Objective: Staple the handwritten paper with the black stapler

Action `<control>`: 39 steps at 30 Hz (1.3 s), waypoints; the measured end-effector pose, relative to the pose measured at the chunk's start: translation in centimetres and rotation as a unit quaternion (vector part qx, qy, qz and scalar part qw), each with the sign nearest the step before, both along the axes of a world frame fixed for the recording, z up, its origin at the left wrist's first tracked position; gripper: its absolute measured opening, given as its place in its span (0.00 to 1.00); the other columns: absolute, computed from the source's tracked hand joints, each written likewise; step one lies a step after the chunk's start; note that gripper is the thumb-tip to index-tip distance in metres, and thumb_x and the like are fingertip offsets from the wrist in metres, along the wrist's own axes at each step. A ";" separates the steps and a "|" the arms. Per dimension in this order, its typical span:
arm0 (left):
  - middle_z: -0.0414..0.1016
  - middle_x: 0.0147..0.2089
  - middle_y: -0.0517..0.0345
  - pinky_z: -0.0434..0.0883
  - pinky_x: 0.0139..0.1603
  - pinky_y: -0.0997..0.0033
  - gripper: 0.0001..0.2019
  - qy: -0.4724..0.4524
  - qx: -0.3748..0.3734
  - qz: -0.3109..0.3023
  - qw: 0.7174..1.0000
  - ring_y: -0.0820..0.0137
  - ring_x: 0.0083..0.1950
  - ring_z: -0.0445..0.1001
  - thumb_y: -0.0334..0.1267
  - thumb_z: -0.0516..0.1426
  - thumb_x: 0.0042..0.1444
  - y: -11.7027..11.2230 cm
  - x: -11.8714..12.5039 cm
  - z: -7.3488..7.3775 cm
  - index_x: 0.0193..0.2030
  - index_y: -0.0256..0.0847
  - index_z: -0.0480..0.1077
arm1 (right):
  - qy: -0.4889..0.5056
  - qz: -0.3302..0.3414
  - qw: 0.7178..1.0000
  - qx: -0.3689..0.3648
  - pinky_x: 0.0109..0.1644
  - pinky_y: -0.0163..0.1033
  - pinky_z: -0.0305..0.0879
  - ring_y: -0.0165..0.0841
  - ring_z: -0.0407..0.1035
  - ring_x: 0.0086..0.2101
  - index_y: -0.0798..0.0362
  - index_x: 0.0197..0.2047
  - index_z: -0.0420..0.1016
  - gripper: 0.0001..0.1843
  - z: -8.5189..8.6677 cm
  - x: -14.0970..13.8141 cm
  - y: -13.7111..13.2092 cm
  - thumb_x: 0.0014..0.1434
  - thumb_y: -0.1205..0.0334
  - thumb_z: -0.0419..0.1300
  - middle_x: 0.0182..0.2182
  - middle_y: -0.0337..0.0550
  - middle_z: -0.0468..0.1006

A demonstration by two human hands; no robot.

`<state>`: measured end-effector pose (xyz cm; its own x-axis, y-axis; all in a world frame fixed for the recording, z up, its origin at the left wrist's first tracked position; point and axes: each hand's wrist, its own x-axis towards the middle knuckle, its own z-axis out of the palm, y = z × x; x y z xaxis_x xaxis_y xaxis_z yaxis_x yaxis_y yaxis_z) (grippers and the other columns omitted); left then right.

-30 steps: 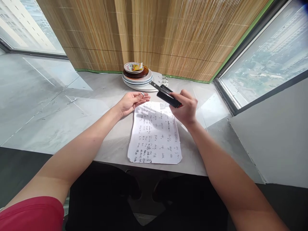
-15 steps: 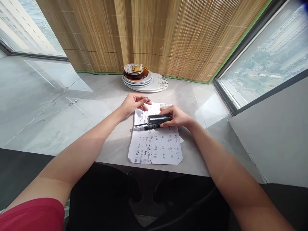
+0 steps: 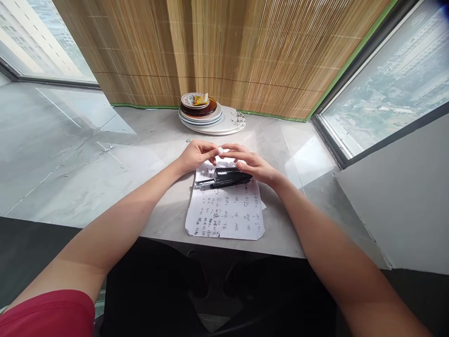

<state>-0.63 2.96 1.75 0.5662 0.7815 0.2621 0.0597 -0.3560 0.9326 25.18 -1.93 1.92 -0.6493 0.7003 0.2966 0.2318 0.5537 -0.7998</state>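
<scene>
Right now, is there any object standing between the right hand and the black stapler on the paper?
Nothing visible stands between the right hand and the black stapler, which lies close to that hand's thumb. The small pale piece at the left hand's fingertips is beyond the stapler, not in between.

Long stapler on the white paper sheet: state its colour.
The long stapler is mostly black, with silvery metal; see the head view.

Your left arm (image 3: pixel 70 269) wears a short crimson sleeve (image 3: pixel 49 311) ending in a smooth, curved hem (image 3: pixel 79 296). Your forearms (image 3: pixel 131 220), left hand (image 3: pixel 197 156) and right hand (image 3: pixel 253 164) are bare. Below the worktop's (image 3: pixel 164 217) front edge, plain black clothing (image 3: pixel 147 285) covers your legs, detail lost in shadow.
</scene>
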 end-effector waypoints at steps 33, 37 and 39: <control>0.78 0.46 0.48 0.69 0.60 0.56 0.07 0.337 0.140 0.353 0.861 0.55 0.51 0.76 0.29 0.59 0.63 5.5 -4.5 -2.8 0.40 0.42 0.79 | -0.222 -0.375 0.894 0.106 0.68 0.63 0.64 0.53 0.67 0.66 0.50 0.65 0.77 0.24 -3.5 4.2 3.6 0.73 0.54 0.51 0.67 0.52 0.75; 0.76 0.49 0.47 0.70 0.59 0.58 0.07 0.260 0.169 0.297 0.903 0.59 0.49 0.75 0.28 0.57 0.64 4.8 -3.0 -2.3 0.41 0.40 0.77 | -0.267 -0.318 0.904 0.101 0.68 0.72 0.58 0.57 0.60 0.70 0.44 0.66 0.75 0.25 -3.3 3.2 3.2 0.76 0.48 0.48 0.73 0.46 0.68; 0.76 0.50 0.48 0.71 0.56 0.60 0.07 0.212 0.176 0.249 0.928 0.61 0.48 0.75 0.29 0.55 0.66 4.1 -2.1 -1.9 0.43 0.40 0.76 | -0.279 -0.342 0.892 0.097 0.66 0.71 0.59 0.57 0.64 0.67 0.45 0.61 0.80 0.23 -3.4 3.3 3.3 0.75 0.50 0.48 0.69 0.48 0.73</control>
<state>-2.70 7.08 -0.15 0.2680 0.8820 0.3877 0.6345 -0.4644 0.6179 28.53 1.39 -1.50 -0.1752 0.9596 0.2203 0.9003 0.2467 -0.3586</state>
